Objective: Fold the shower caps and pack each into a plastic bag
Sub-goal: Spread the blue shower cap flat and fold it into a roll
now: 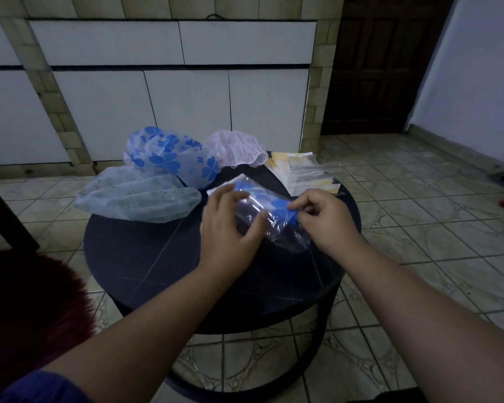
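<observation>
Round table (146, 257): dark top, bears every item listed below; work is done near its far right quarter.

Green-print cap (134, 199): unfolded, lying at the table's left edge, partly overhanging. Awaiting folding.

Blue-flower cap (172, 158): unfolded, puffed up, behind the green one and touching it.

Pink cap (236, 149): unfolded, at the far edge, just beside the blue-flower cap.

Spare bags (309, 173): a loose stack of clear bags with yellow cards, at the far right edge, near the right hand.

Clear bag (277, 228): the item in hand, held just above the tabletop between both hands, mouth apparently toward the right.

Folded blue cap (277, 203): seen through the film, partly inside the clear bag, blue end toward the right hand.

Left hand (230, 225): fingers curled over the bag's left part, thumb under, gripping bag and cap together.

Right hand (323, 218): thumb and forefinger pressed together, pinching the film or the cap's edge at the right end; which of the two cannot be told.

Handling note, as judgement: keep the left grip firm so the fold holds; draw the film over the cap in short pulls, not pushing the cap, which would bunch; press air out toward the mouth before closing. Film is slippery and may crease.
</observation>
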